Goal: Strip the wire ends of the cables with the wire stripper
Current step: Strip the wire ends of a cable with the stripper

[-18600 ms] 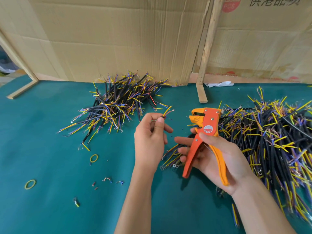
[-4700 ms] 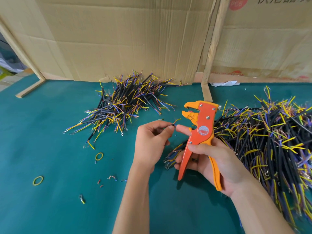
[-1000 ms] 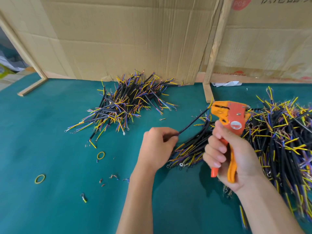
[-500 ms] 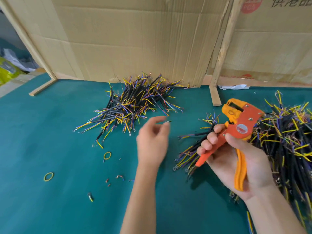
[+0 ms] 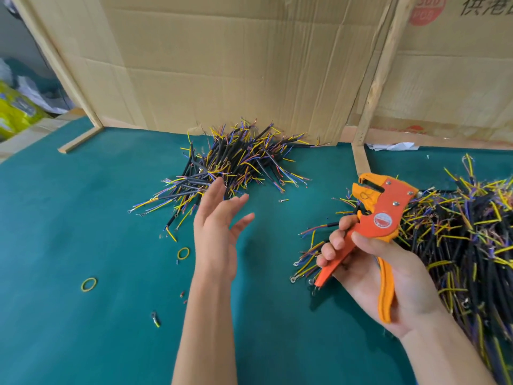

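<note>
Hovering with fingers spread and holding nothing, the left hand [image 5: 219, 232] is sitting nearer the far pile of cables [image 5: 230, 165]. The right hand [image 5: 372, 262] is gripping the orange wire stripper [image 5: 372, 218], head pointing up and away, possibly pinning one cable too. Half a second ago the left fingers were nearly pinched together.

Matt teal felt table [image 5: 83, 343], creased cardboard wall [image 5: 222, 65], glossy orange plastic wire stripper [image 5: 384, 215].
</note>
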